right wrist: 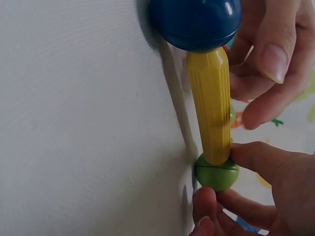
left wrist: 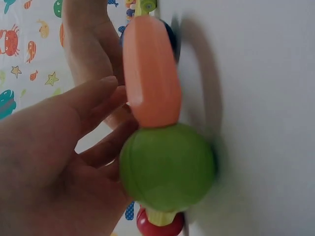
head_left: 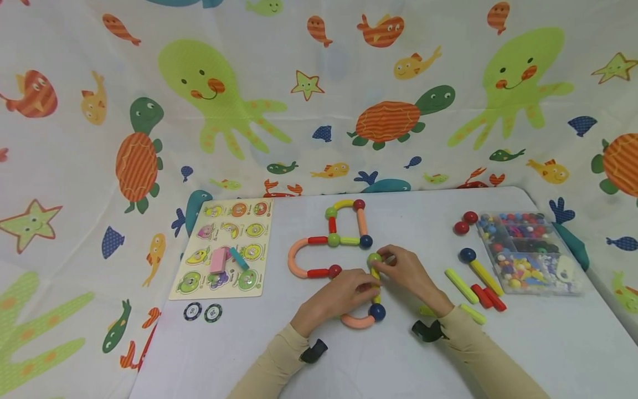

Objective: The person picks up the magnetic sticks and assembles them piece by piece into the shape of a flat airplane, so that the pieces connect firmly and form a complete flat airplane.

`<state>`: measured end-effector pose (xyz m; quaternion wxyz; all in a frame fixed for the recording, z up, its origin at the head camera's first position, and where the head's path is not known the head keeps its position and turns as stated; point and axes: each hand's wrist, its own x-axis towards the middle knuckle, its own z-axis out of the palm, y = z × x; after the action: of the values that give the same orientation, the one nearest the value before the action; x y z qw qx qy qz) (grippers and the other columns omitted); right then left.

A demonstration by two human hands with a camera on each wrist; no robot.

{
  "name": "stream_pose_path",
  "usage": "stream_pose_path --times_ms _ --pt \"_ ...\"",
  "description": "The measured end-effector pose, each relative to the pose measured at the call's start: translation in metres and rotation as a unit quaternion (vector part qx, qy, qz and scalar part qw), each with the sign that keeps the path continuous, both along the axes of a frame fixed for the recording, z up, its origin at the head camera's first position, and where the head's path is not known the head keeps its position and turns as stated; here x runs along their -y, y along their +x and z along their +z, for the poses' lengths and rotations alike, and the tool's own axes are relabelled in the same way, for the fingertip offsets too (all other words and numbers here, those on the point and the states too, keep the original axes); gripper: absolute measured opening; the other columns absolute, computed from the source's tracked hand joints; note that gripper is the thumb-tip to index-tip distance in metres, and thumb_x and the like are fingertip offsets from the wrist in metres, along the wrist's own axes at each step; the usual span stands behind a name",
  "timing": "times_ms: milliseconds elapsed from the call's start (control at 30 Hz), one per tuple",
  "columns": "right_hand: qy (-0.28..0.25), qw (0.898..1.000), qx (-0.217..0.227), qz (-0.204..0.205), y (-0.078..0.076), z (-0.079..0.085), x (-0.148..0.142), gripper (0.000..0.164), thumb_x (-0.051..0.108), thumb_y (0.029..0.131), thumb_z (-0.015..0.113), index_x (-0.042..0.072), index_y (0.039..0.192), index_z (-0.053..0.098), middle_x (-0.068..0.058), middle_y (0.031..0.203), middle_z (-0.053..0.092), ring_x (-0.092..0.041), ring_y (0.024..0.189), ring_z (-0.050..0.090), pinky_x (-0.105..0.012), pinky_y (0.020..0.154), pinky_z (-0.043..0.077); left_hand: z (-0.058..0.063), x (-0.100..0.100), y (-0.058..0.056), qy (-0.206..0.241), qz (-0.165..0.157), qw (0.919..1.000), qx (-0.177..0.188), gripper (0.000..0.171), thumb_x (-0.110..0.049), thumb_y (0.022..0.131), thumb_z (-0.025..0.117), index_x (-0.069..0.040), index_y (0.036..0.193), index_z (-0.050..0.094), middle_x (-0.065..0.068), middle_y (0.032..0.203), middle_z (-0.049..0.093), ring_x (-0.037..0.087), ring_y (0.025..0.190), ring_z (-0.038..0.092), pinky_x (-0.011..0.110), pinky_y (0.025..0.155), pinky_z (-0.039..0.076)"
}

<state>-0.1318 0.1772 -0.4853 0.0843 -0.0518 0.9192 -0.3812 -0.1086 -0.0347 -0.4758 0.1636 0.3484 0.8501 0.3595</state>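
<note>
In the head view, my right hand (head_left: 410, 274) holds a green ball (head_left: 374, 259); its thumb and fingers pinch the ball in the right wrist view. A yellow stick (right wrist: 211, 108) joins that ball to a blue ball (right wrist: 197, 22). From the blue ball, a salmon curved stick (head_left: 358, 322) runs toward my left hand (head_left: 344, 293). The left fingers are loosely bent beside the yellow stick, apart from it in the right wrist view. Another green ball (left wrist: 167, 167), at the curved stick's other end, is hidden in the head view behind the left hand.
Linked sticks and balls, including a red ball (head_left: 359, 205), continue toward the back. Loose sticks (head_left: 461, 286) lie at right, by a clear bead box (head_left: 543, 287). A fruit puzzle board (head_left: 185, 291) lies left, with two round chips (head_left: 213, 313) in front.
</note>
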Motion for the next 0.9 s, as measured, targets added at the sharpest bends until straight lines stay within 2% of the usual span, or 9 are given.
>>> stream_pose_path --times_ms 167,333,467,633,800,900 --pt "0.007 1.0 -0.009 -0.006 0.001 0.008 -0.008 0.04 0.034 0.095 0.071 0.007 0.123 0.067 -0.008 0.108 0.07 -0.019 0.089 0.066 -0.029 0.072 0.053 0.009 0.015 -0.005 0.032 0.049 0.9983 0.003 0.028 -0.028 0.102 0.063 -0.018 0.127 0.069 -0.011 0.098 0.064 0.003 0.088 0.055 0.017 0.078 0.051" --pt "0.01 0.999 -0.027 -0.033 0.003 0.019 -0.028 0.041 0.034 0.098 0.068 0.007 0.128 0.065 -0.009 0.112 0.069 -0.022 0.09 0.065 -0.029 0.072 0.052 0.014 0.041 -0.014 0.077 0.103 0.9913 -0.029 0.025 -0.024 0.101 0.065 -0.015 0.124 0.07 -0.011 0.107 0.067 0.005 0.092 0.06 0.022 0.083 0.054" --pt "0.024 0.996 -0.062 -0.059 0.007 0.025 -0.051 0.039 0.033 0.098 0.068 0.005 0.125 0.066 -0.012 0.113 0.07 -0.026 0.092 0.067 -0.03 0.071 0.052 0.012 0.056 -0.019 0.081 0.132 0.9866 -0.05 0.024 -0.021 0.099 0.067 -0.012 0.122 0.071 -0.007 0.11 0.069 0.005 0.095 0.063 0.023 0.086 0.056" --pt "0.038 0.991 -0.088 -0.092 0.016 0.027 -0.085 0.039 0.034 0.099 0.067 0.005 0.124 0.067 -0.014 0.112 0.072 -0.028 0.09 0.069 -0.027 0.067 0.051 0.008 0.065 -0.02 0.069 0.145 0.9862 -0.038 0.028 -0.02 0.097 0.07 -0.01 0.122 0.07 0.001 0.117 0.069 0.011 0.102 0.064 0.03 0.09 0.058" --pt "0.052 0.984 -0.115 -0.126 0.029 0.027 -0.117 0.038 0.033 0.099 0.066 0.004 0.123 0.068 -0.015 0.104 0.073 -0.014 0.073 0.065 -0.025 0.056 0.046 0.006 0.068 -0.021 0.071 0.148 0.9861 -0.031 0.029 -0.019 0.096 0.072 -0.009 0.123 0.07 0.003 0.121 0.068 0.018 0.107 0.063 0.037 0.092 0.057" --pt "0.06 0.981 -0.117 -0.144 0.039 0.029 -0.132 0.037 0.032 0.099 0.067 0.003 0.122 0.068 -0.016 0.103 0.073 -0.008 0.069 0.062 -0.025 0.054 0.046 0.005 0.069 -0.021 0.068 0.15 0.9858 -0.031 0.029 -0.019 0.095 0.072 -0.01 0.123 0.069 0.001 0.121 0.067 0.019 0.107 0.063 0.038 0.093 0.057"
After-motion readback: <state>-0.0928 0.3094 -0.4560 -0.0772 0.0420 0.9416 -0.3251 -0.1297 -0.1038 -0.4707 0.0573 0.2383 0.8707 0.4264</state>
